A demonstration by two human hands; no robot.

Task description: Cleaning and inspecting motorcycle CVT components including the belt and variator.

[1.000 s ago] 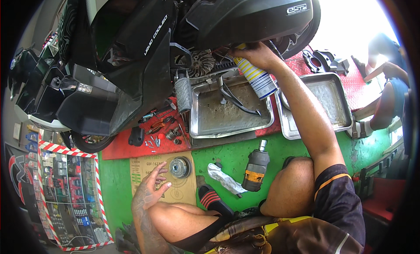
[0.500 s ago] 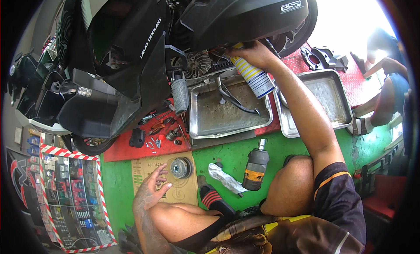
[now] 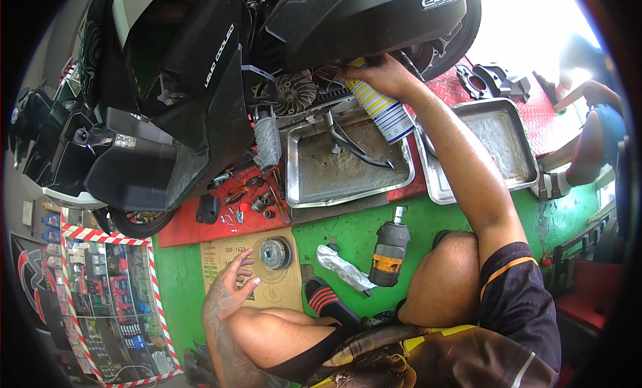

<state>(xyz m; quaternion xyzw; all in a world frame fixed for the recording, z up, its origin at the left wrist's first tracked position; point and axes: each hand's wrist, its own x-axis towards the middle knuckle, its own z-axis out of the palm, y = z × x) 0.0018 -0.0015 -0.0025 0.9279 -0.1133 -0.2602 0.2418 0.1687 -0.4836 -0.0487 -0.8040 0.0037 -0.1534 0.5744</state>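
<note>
Up at the scooter's underside, my right hand (image 3: 388,78) is wrapped round a yellow, white and blue spray can (image 3: 384,115). The can is tilted, its top toward the scooter (image 3: 364,34) and its base over a metal tray (image 3: 314,175). Its nozzle end is hidden by my fingers. A finned fan wheel (image 3: 296,94) shows left of the can in the scooter's exposed side. My left hand (image 3: 234,282) is held above my left knee, fingers apart and empty. Closest to it is a round metal drum (image 3: 275,253), lying on a flat piece of cardboard (image 3: 221,249).
A second metal tray (image 3: 495,137) stands beneath my right forearm. Small tools and bolts (image 3: 234,216) lie on the red platform. On the green floor are an impact wrench (image 3: 389,255) and a white rag (image 3: 344,268). A black cover (image 3: 491,82) and another person's leg (image 3: 592,151) are at right.
The view has shifted a little, so the scooter and trays appear slightly higher and further left. My right hand keeps its hold on the can; my left hand has hardly moved.
</note>
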